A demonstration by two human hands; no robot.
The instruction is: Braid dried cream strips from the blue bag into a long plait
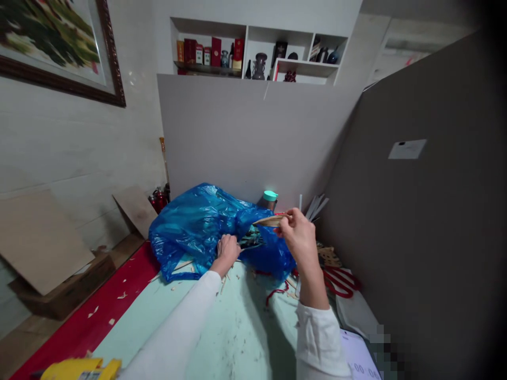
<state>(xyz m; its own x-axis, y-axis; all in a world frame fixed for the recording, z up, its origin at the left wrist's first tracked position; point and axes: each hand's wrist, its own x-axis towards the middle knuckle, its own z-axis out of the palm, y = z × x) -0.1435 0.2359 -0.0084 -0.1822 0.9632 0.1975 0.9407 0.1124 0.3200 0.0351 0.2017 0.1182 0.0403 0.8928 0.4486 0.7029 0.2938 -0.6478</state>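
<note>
A crinkled blue plastic bag (190, 216) lies on the pale green table top (222, 327), its mouth turned toward me with dark greenish pieces (251, 238) showing inside. My left hand (228, 250) is closed on the near edge of the bag's mouth; its fingertips are partly hidden. Above the right part of the bag, my right hand (298, 232) pinches a tan, dry, leaf-like strip (269, 221) between thumb and fingers. The strip points left, over the opening.
Red-handled scissors (343, 282) and a phone (358, 353) lie at the right. Behind the bag stands a bottle with a turquoise lid (270, 196). A yellow tool (79, 369) is at the near left. Red cord (277, 292) and scraps litter the table. Grey panels (245, 132) close off the back and right.
</note>
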